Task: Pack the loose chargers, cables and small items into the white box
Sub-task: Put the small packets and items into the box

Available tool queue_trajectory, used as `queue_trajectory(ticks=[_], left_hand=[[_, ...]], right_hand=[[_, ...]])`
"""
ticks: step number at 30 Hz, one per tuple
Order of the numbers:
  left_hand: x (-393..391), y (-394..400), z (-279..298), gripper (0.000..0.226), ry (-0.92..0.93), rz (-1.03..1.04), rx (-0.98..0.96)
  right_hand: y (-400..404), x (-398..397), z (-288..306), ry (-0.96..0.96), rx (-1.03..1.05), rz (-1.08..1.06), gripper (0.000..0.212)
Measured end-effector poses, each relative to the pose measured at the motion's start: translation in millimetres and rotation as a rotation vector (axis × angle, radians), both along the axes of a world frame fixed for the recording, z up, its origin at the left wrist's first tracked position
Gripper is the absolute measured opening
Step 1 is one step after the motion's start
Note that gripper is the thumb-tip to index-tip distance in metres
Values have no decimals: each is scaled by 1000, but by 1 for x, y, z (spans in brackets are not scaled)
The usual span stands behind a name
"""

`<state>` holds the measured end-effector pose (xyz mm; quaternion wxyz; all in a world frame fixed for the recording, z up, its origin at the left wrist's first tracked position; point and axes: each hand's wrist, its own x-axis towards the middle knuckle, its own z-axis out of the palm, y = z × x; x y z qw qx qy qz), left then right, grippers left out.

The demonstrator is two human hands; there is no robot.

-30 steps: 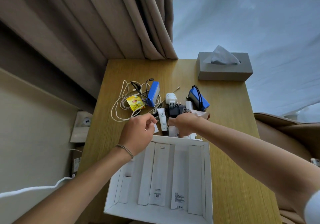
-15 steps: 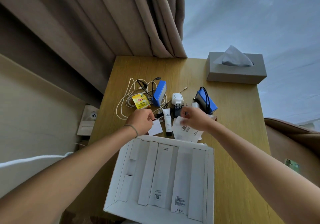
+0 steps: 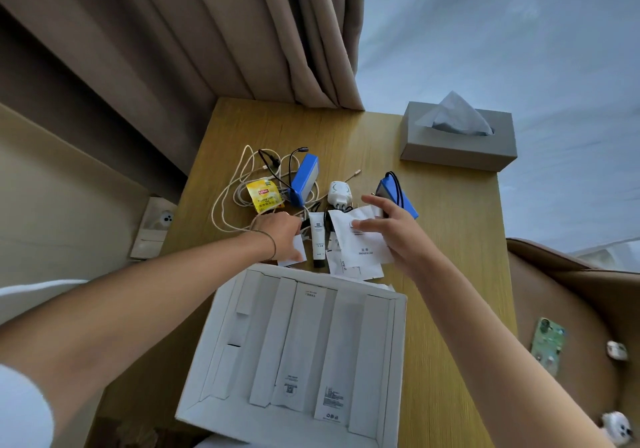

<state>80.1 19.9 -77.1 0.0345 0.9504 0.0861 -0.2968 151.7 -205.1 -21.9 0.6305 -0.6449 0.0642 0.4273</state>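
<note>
White box [image 3: 304, 354]: lies open at the table's near edge, its near corner past the edge; white cardboard dividers and a few flat white packets inside.
Table [image 3: 450, 257]: wooden, with a curtain [image 3: 263, 32] hanging behind its far edge.
Left hand [image 3: 282, 234]: palm down near the middle of the table, fingers curled onto a small white slip [image 3: 294, 252]; whether it pinches the slip cannot be told. A thin band circles the wrist.
Right hand [image 3: 388, 226]: fingers spread and open, thumb over a white sachet [image 3: 360, 243] that lies on other white packets just beyond the box's far rim.
White tube [image 3: 318, 236]: between the two hands, black cap toward the box.
White cable [image 3: 235, 198]: loose loops toward the table's left edge, with a yellow tea bag [image 3: 265, 196] on them.
Blue chargers: one [image 3: 304, 179] beside the tea bag, another [image 3: 398, 194] just beyond the right hand's fingertips.
White plug adapter [image 3: 339, 193]: between the two chargers.
Tissue box [image 3: 457, 136]: grey, at the far right corner.
</note>
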Motion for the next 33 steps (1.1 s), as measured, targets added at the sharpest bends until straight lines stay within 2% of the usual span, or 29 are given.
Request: queue_trajectory(ticks=[3, 5, 8, 11, 16, 19, 22, 26, 29, 31, 33], left_hand=[[1, -6, -2, 75, 60, -108, 94], [3, -9, -4, 81, 58, -191, 158], [5, -14, -5, 69, 18, -294, 197], [4, -14, -2, 56, -9, -249, 129], [-2, 3, 8, 42, -90, 175, -225], [-5, 12, 22, 41, -242, 364, -402], [-12, 21, 41, 37, -408, 555, -592], [-28, 24, 67, 39, -507, 812, -903], [-43, 21, 85, 39, -527, 896, -1104], [-56, 20, 95, 41, -518, 885, -1201], [-69, 18, 105, 43, -479, 841, -1261]], right_hand=[[1, -5, 3, 36, 37, -27, 70], [2, -9, 7, 46, 37, -46, 71], [2, -18, 13, 68, 84, -90, 71], [-1, -30, 20, 70, 150, -67, 52], [-4, -56, 28, 77, 234, -65, 34], [-6, -72, 33, 61, 259, -92, 31], [-9, -87, 37, 34, 222, -107, 32], [-12, -109, 35, -16, 121, -129, 33], [-16, -127, 27, -57, 36, -120, 28], [-19, -140, 18, -86, -27, -76, 26], [-22, -154, 9, -120, -105, -39, 34]])
